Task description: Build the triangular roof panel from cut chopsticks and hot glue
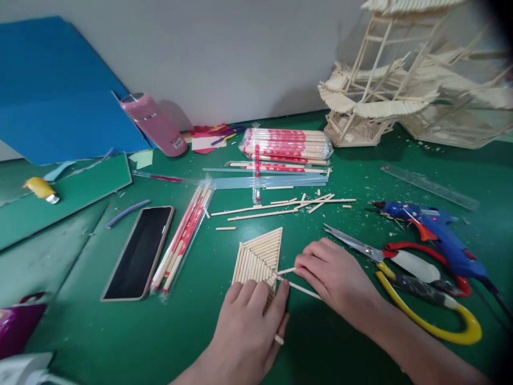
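Panel of wooden sticks, right of the smartphone, is showing two filled sections, its right side seemingly unfinished, left hand pressing it, grip unclear, right hand pinching a stick.

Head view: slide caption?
Left hand on a wooden stick panel, right hand pinching a thin stick at its edge.
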`<state>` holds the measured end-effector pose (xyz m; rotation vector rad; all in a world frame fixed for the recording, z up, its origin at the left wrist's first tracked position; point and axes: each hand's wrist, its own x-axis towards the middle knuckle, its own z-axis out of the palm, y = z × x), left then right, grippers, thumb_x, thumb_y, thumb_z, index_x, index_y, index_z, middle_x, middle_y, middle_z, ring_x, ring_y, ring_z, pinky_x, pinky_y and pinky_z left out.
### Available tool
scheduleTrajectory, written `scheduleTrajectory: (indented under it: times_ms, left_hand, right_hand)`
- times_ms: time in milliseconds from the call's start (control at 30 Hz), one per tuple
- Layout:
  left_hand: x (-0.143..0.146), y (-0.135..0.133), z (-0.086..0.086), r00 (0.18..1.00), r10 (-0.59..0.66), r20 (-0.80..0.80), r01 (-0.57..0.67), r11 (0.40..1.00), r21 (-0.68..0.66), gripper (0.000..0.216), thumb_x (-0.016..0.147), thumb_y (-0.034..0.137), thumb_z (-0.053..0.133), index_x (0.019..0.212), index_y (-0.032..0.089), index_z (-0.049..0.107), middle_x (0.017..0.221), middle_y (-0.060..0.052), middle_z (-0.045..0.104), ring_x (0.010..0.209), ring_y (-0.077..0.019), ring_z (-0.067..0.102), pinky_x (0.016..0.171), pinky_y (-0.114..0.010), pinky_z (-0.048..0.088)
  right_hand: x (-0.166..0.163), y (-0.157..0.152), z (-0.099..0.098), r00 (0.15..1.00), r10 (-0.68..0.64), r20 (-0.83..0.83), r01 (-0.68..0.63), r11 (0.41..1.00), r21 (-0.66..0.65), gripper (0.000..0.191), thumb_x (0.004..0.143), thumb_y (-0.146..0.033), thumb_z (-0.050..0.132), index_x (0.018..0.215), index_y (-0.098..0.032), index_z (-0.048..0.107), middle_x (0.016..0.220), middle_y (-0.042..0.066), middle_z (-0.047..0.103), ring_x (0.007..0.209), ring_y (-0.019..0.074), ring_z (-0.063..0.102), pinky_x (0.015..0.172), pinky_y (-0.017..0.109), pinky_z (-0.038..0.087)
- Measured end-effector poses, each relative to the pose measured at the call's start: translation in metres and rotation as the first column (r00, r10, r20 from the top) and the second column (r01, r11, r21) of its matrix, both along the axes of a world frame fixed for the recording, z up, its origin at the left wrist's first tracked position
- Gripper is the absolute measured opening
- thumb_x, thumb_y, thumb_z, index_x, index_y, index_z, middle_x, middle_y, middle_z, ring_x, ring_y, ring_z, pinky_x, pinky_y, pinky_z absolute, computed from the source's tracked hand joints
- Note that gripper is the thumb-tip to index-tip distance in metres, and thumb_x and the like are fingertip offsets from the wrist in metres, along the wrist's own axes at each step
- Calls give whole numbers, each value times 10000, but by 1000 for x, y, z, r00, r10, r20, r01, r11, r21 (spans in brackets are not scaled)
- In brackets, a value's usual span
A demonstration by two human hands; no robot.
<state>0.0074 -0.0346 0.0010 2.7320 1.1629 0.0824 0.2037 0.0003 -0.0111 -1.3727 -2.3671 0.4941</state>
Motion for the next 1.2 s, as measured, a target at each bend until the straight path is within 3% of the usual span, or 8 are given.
scheduleTrajectory:
  times_ms: [267, 533, 633, 767, 967, 1133, 1200]
  left_hand:
    - [0, 1, -2, 997, 13, -78, -19, 997, -70, 456, 812, 195, 415, 1266, 185, 381, 841, -66, 535, 714, -216, 488, 605, -392, 401]
    - [0, -1, 3, 1000, 28, 13, -28, 999, -27, 423, 851, 255, 403, 1260, 160, 347, 843, -74, 534, 722, -223, 502, 629, -410, 430]
    - [-11, 4, 8, 980, 151, 128, -153, 988, 8, 350, 862, 255, 375, 1198, 157, 367, 849, -74, 508, 740, -217, 508, 638, -389, 450]
    - [-35, 23, 9, 892, 434, 125, -442, 896, 43, 264, 879, 291, 334, 1086, 143, 403, 914, -91, 495, 818, -217, 534, 693, -365, 481]
    - [-55, 48, -3, 877, 477, 53, -480, 867, 137, 196, 863, 243, 317, 873, 159, 494, 821, -96, 524, 769, -259, 546, 665, -411, 469]
    - [-56, 45, 0, 885, 456, 95, -465, 855, 227, 239, 843, 247, 382, 1022, 137, 496, 939, -133, 547, 868, -277, 535, 721, -407, 459]
    - [-54, 41, 5, 891, 433, 136, -453, 847, 278, 204, 852, 256, 392, 969, 149, 520, 945, -127, 556, 876, -270, 529, 736, -401, 444]
  right_hand:
    - [-1, 0, -3, 1000, 10, 4, -11, 999, 42, 241, 884, -198, 417, 727, -174, 598, 709, 37, 551, 687, 162, 450, 625, 291, 340]
    - [-1, -4, -4, 996, -24, -84, 27, 999, 34, 162, 873, -214, 449, 825, -189, 601, 763, 30, 584, 731, 162, 480, 662, 292, 372]
    - [3, -5, -5, 986, -83, -141, 87, 996, 28, 141, 869, -230, 461, 937, -185, 576, 814, 31, 590, 765, 163, 493, 687, 294, 391]
    - [9, -4, -4, 971, -143, -193, 149, 989, 14, 138, 863, -230, 469, 952, -184, 564, 799, 24, 586, 756, 154, 507, 691, 290, 408]
    - [11, -3, -5, 963, -161, -218, 166, 986, 6, 126, 853, -223, 473, 934, -193, 565, 798, 18, 589, 747, 151, 523, 688, 295, 420]
    - [9, -5, -6, 957, -162, -240, 165, 986, -9, 103, 848, -208, 480, 916, -194, 555, 823, 20, 580, 769, 148, 519, 702, 294, 421]
    - [8, -6, -5, 956, -159, -246, 158, 987, -24, 82, 847, -207, 482, 881, -196, 555, 818, 18, 577, 770, 147, 516, 698, 290, 421]
